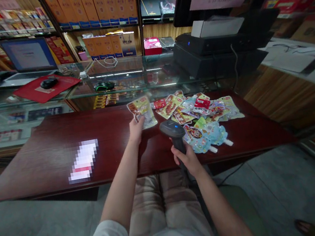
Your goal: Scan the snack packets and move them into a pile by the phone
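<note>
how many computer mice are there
2: one mouse on the red mat, a second mouse on the glass counter, right of the mat. Others could be hidden.

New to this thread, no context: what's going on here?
A seated person's left hand holds a snack packet over a dark red table; I can't tell whether it touches the surface. The right hand grips a black handheld scanner, its blue light on, just right of that packet. More packets lie heaped on the table's right side. Beyond, a laptop stands open.
</note>
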Motion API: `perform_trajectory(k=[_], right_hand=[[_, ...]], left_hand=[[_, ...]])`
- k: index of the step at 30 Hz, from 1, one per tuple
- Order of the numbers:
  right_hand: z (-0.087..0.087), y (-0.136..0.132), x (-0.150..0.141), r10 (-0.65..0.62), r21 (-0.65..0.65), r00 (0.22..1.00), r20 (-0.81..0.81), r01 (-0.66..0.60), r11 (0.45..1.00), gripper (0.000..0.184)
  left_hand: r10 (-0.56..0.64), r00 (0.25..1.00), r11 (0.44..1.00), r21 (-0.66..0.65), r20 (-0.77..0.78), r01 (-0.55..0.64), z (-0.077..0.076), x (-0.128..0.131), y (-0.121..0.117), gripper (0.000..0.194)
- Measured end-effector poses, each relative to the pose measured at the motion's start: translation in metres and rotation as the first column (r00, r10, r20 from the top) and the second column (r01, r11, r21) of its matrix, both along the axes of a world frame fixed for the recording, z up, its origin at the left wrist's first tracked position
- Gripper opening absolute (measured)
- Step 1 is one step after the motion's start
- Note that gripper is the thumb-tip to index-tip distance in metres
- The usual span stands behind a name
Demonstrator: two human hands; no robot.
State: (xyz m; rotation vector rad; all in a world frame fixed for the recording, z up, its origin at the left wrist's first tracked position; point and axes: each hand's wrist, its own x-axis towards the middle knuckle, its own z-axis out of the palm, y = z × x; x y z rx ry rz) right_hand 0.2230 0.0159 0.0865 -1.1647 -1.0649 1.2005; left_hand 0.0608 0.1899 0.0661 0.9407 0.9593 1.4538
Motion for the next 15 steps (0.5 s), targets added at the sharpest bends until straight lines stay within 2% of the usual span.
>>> perform_trajectory(k=[6,15], right_hand=[[0.0045,0.0031,-0.0031,-0.009,-0.02,1.0,0.01,0.009,1.0,0.039],[0.0028,0.0048,-0.0066,0.01,-0.044,0.999,0.044,-0.008,0.999,0.036]], left_hand=[[0.016,1.0,1.0,0.002,-0.023,-0.016,-0.0019,-0.0022,0.0024,0.048],[0.052,0.997,0.999,0.007,-0.051,-0.052,0.0036,-0.002,-0.0005,0.045]])
